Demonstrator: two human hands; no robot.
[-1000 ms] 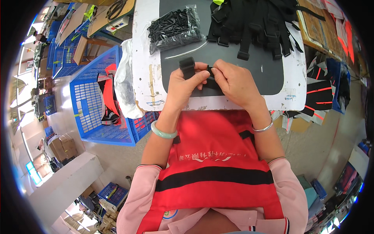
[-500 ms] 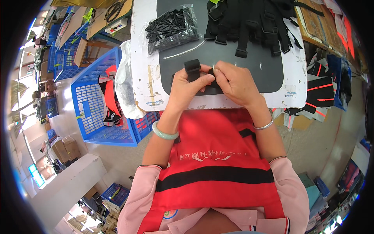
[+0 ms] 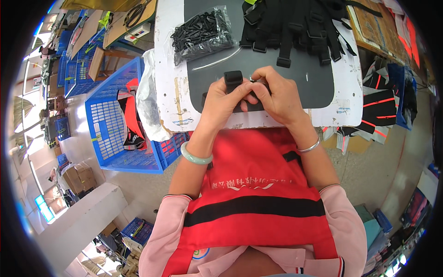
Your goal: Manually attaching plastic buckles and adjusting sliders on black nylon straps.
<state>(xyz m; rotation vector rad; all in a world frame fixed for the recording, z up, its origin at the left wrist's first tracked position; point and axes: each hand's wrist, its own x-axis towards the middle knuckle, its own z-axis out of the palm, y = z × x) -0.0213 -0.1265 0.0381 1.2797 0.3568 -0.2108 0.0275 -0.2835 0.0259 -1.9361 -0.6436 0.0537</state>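
A black webbing strap (image 3: 233, 78) is held between both hands over the front of the table. My left hand (image 3: 224, 98) is closed around it, and a loop of the strap stands up above the fingers. My right hand (image 3: 279, 94) pinches the strap close to the left fingertips, thumb and forefinger bent together. Whatever small part lies between the fingertips is mostly hidden. Beyond the hands, a clear plastic bag (image 3: 226, 28) of small black plastic buckles (image 3: 198, 33) lies at the left. A heap of black straps with slider buckles (image 3: 295, 32) is at the right.
The white table (image 3: 171, 99) carries a dark grey mat (image 3: 318, 87). A blue plastic crate (image 3: 94, 134) with red and black fabric stands at its left. Striped black, white and orange pieces (image 3: 378, 111) are stacked at the right, below a wooden table (image 3: 376, 32).
My right hand's fingers have lifted and shifted slightly at the strap. The strap loop in my left hand has moved a little to the right.
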